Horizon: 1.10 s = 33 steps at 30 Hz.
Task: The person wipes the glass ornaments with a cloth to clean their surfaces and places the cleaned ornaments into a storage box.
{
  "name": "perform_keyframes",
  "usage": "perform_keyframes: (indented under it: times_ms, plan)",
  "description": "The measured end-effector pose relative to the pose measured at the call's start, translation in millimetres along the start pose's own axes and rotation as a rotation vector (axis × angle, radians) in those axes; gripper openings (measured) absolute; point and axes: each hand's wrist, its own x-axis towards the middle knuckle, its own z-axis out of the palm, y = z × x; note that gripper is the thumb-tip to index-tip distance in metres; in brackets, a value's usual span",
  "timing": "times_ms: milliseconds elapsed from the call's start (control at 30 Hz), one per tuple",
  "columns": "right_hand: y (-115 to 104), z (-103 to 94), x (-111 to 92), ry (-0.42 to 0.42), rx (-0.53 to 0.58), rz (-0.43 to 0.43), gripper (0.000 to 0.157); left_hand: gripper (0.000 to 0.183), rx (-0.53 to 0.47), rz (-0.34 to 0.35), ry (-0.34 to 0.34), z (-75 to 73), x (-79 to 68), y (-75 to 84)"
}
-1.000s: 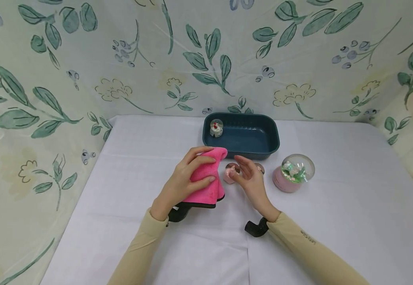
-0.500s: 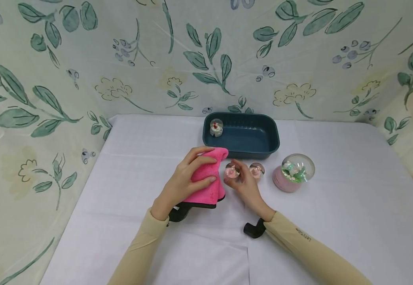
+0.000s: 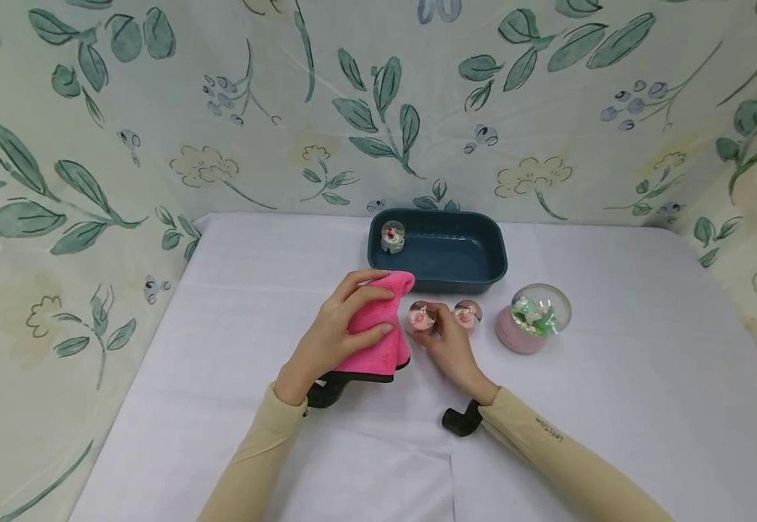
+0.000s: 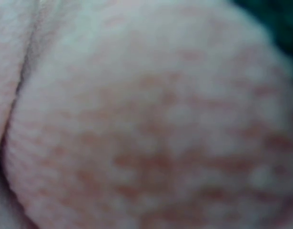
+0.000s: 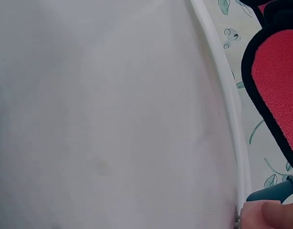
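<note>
My left hand point(image 3: 326, 333) grips a folded pink cloth point(image 3: 373, 354) with black edging, thumb and fingers spread across its side. Just right of the cloth, my right hand point(image 3: 453, 355) pinches a small snow globe point(image 3: 421, 316) with a pink base and a pink figure inside. The right wrist view catches that globe's pink base point(image 5: 253, 214) under a fingertip at the lower corner, with the cloth point(image 5: 279, 81) above. A similar small snow globe point(image 3: 468, 314) stands right beside the right hand's fingers. Blurred skin fills nearly all of the left wrist view.
Behind the hands sits a dark teal tray point(image 3: 460, 285), holding a small white snow globe point(image 3: 392, 238) with a red detail at its left end. A larger snow globe point(image 3: 520, 335) on a pink base stands to the right. White cloth point(image 3: 613, 377) covers the table.
My right hand has moved slightly left, its fingers closing from beside the small pink snow globe to a pinch on it. The left hand keeps its grip on the cloth.
</note>
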Motion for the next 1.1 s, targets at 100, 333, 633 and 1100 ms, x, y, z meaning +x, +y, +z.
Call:
perform_keyframes:
  times_ms: [100, 333, 633, 1100]
  plan:
    - [-2, -0.8, 0, 0.000, 0.008, 0.036, 0.041, 0.043, 0.001, -0.007, 0.000, -0.7, 0.2, -0.3]
    - [-26, -16.5, -3, -0.109, 0.110, 0.103, 0.042, 0.045, 0.009, -0.023, 0.005, -0.6, 0.1, -3.5]
    - [-63, -52.0, -1, -0.022, 0.235, 0.011, 0.042, 0.047, 0.009, -0.044, 0.034, 0.0, 1.3, -3.8]
    - [-86, -70.9, -11, 0.105, 0.243, -0.291, 0.049, 0.047, -0.020, -0.051, 0.076, -1.7, 3.5, 2.9]
